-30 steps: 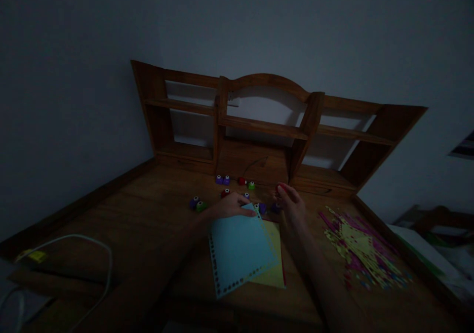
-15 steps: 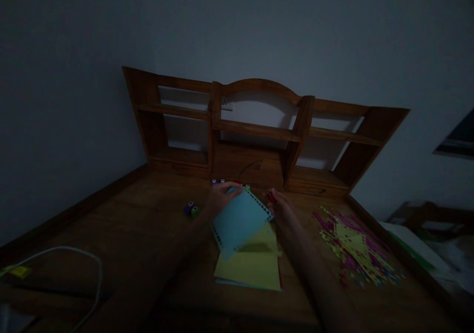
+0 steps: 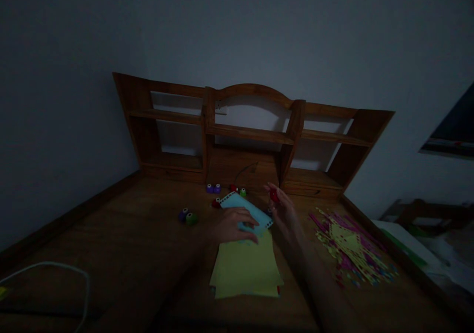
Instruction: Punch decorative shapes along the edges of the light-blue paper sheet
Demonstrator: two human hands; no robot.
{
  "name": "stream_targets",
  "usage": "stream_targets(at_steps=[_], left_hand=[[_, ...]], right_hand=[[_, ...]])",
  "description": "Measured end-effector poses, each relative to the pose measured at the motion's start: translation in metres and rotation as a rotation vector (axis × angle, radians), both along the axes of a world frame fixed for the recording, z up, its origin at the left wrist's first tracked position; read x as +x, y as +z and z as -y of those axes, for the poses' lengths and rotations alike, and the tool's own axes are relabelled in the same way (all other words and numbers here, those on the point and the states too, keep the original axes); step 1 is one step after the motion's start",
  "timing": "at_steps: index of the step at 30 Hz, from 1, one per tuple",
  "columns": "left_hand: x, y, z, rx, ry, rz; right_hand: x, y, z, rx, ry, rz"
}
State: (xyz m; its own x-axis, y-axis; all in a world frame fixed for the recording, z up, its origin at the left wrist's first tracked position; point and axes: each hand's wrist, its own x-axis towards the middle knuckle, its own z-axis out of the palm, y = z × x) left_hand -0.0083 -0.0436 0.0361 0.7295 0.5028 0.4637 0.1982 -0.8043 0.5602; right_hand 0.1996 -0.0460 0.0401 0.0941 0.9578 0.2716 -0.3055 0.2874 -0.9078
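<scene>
The room is dim. My left hand (image 3: pixel 234 224) grips a light blue sheet of paper (image 3: pixel 249 209) with punched holes along its edges, held up over the far end of a yellow paper stack (image 3: pixel 246 269) on the wooden desk. My right hand (image 3: pixel 283 207) is raised just right of the blue sheet, its fingers pinched on a small red paper punch (image 3: pixel 273 195). Several small punches lie behind the hands: two purple ones (image 3: pixel 213 188), a green one (image 3: pixel 243 192), a red one (image 3: pixel 216 203), and a purple and green pair (image 3: pixel 187 217).
A wooden shelf unit (image 3: pixel 252 135) stands against the wall at the back of the desk. A heap of pink, yellow and blue paper scraps (image 3: pixel 350 249) lies at the right. A white cable (image 3: pixel 55 269) curves at the near left. Green and white things (image 3: pixel 407 244) sit beyond the desk's right edge.
My left hand lifted the blue sheet off the yellow stack and moved it towards the back, uncovering the yellow paper. My right hand kept the red punch and stayed near the sheet's right edge.
</scene>
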Motion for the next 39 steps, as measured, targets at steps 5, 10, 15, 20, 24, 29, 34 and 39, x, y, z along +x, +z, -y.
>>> stream_targets(at_steps=[5,10,15,20,24,29,34,39], left_hand=[[0.005,-0.003,0.000,-0.366,0.091,0.220],[0.006,-0.009,-0.016,-0.550,0.231,0.579],[0.007,-0.014,-0.021,-0.602,0.198,0.646],[0.010,-0.014,-0.017,-0.618,0.105,0.607],[0.010,-0.018,-0.019,-0.613,0.107,0.609],[0.009,-0.022,-0.022,-0.609,0.117,0.607],[0.009,-0.012,-0.016,-0.499,0.216,0.627],[0.008,-0.006,-0.011,-0.090,0.382,0.534]], right_hand=[[-0.013,0.003,0.009,0.026,0.039,0.061],[-0.021,0.002,0.012,0.034,0.162,0.159],[-0.023,0.000,0.013,0.029,0.193,0.186],[-0.027,-0.002,0.013,0.014,0.240,0.164],[-0.030,-0.003,0.015,-0.010,0.238,0.172],[-0.031,-0.005,0.015,0.000,0.248,0.183],[-0.031,-0.005,0.014,-0.003,0.218,0.160],[-0.033,-0.007,0.012,0.038,0.207,0.163]])
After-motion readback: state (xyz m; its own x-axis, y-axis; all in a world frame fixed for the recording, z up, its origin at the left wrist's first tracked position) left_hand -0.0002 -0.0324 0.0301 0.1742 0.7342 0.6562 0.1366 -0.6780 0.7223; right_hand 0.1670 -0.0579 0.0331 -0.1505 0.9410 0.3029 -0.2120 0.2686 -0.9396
